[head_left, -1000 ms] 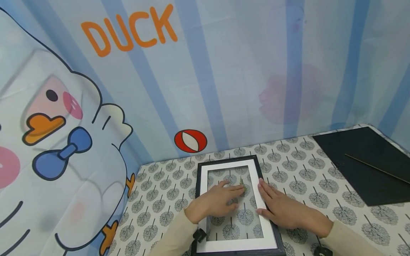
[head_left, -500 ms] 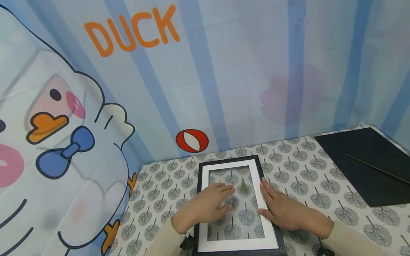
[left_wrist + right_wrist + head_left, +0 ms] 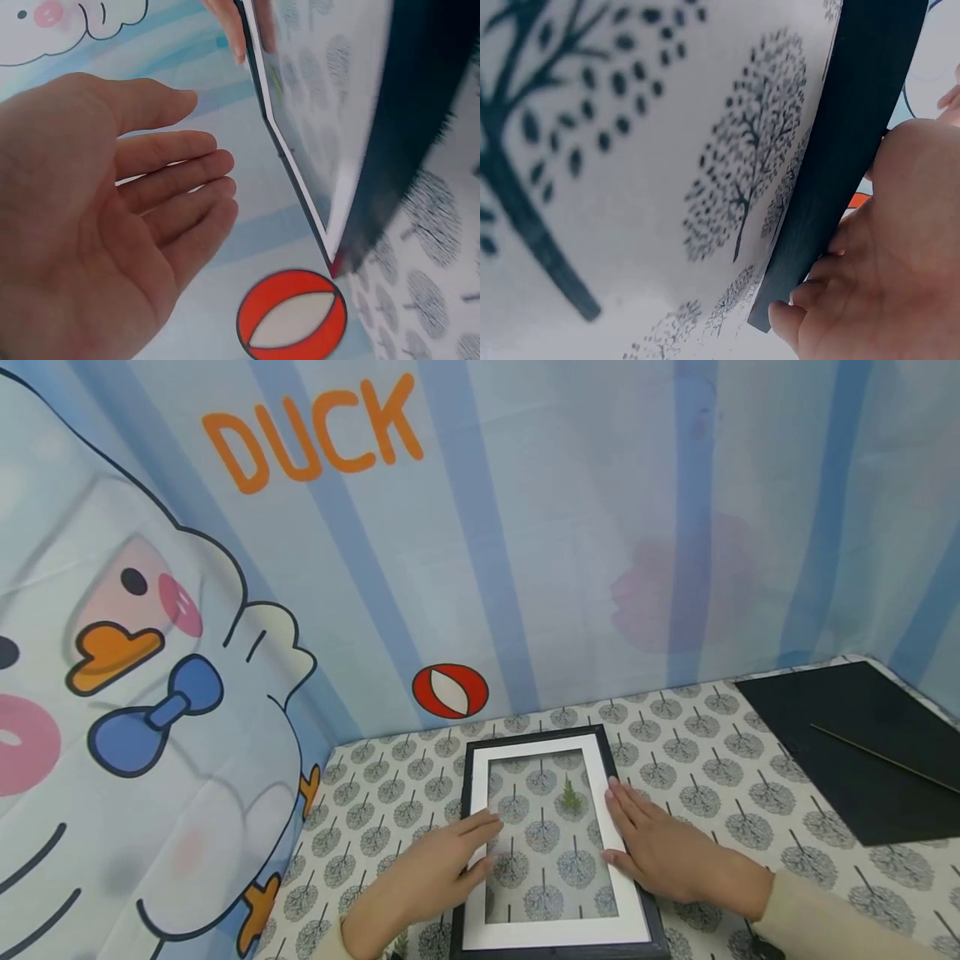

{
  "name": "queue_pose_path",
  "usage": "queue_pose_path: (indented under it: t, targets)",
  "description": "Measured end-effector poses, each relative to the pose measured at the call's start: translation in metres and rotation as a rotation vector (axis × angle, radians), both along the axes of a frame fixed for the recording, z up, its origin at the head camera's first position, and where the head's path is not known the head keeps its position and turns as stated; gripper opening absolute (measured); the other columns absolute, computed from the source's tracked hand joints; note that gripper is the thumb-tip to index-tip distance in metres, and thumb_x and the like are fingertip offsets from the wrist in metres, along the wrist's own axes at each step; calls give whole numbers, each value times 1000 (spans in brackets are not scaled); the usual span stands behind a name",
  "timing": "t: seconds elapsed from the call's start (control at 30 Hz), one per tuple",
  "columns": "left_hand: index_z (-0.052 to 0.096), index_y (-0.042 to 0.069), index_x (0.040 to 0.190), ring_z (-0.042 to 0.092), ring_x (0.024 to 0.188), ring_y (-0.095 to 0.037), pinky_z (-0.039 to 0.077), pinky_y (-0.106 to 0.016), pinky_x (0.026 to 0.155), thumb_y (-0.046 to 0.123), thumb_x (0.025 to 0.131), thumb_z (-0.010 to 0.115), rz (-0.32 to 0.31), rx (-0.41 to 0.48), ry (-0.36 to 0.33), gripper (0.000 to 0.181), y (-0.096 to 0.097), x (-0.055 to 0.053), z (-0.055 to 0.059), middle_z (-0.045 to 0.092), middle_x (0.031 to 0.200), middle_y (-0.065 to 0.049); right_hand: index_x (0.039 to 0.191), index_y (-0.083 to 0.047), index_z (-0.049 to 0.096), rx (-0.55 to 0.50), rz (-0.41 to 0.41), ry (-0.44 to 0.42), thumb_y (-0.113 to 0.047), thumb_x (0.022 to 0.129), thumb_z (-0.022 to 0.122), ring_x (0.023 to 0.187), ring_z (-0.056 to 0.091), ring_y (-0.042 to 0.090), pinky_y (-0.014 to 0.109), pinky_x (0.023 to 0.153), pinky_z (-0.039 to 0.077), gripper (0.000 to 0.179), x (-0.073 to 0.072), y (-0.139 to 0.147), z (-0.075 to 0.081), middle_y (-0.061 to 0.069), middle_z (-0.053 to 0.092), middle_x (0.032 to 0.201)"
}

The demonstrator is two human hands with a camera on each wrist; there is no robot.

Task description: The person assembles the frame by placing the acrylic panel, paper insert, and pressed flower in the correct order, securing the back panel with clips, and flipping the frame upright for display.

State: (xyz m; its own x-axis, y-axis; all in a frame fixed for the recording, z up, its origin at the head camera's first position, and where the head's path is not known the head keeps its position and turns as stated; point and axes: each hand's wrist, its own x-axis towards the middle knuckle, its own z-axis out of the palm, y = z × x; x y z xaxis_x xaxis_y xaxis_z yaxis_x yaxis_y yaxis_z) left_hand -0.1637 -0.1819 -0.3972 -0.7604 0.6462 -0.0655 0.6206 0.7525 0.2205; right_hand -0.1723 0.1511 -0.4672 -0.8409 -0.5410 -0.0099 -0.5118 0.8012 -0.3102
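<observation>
From my end: black picture frame (image 3: 534,737) flat on the tree-print cloth (image 3: 360,827), near side of the table, its near edge by the bottom of the head view. White mat (image 3: 558,933) inside it, clear pane (image 3: 540,868) in the middle. Green sprig (image 3: 571,795) shows within the window, far right part, close to the mat.

Left hand (image 3: 431,868) over the frame's left border in the head view; left wrist camera gives me a gap between fingers and frame. Fingers together, gently bent, thumb apart, nothing held.

Right hand (image 3: 660,847) laid on the right border, fingers extended over frame and mat, steadying contact, no grasp around anything. It blocks my view of part of that border; sleeve (image 3: 840,918) covers cloth to the near right.

Around it: black sheet (image 3: 847,785) at far right, well apart from the frame, thin stick (image 3: 885,759) lying across it. Striped backdrop (image 3: 570,568) closes off the far side: orange lettering (image 3: 320,432), big white duck (image 3: 142,827) on the left, red ball (image 3: 424,693) print just beyond the frame.
</observation>
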Motion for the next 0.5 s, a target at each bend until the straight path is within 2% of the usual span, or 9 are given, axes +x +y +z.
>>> queue_pose_path:
  t: [0.1, 0.2, 0.33, 0.5]
  targets:
    - [57, 8, 151, 69, 127, -28, 60, -41, 102, 20, 108, 60, 18, 30, 18, 45, -11, 6, -3, 56, 157, -12, 161, 11, 28, 5, -1, -6, -48, 111, 46, 161, 21, 48, 60, 129, 28, 79, 1, -1, 1, 32, 16, 172]
    - [61, 7, 147, 63, 136, -28, 58, -44, 107, 19, 107, 61, 36, 34, 73, 41, -22, 13, -8, 62, 151, -11, 161, 11, 28, 7, -2, -19, -48, 111, 46, 161, 21, 48, 60, 129, 29, 79, 1, -1, 1, 31, 16, 172]
    - [65, 6, 141, 67, 128, -26, 61, -40, 100, 18, 106, 63, 46, 40, 141, 37, -37, 24, -15, 67, 142, -9, 161, 11, 28, 16, -3, -23, -47, 111, 47, 161, 22, 48, 60, 128, 30, 79, 0, -1, 1, 31, 16, 172]
    - [67, 8, 139, 68, 123, -24, 62, -38, 96, 20, 102, 69, 73, -11, 169, 39, -53, 41, -22, 69, 137, -5, 161, 11, 28, 14, -5, -13, -46, 111, 47, 160, 23, 49, 60, 128, 31, 78, 0, -2, 2, 32, 17, 172]
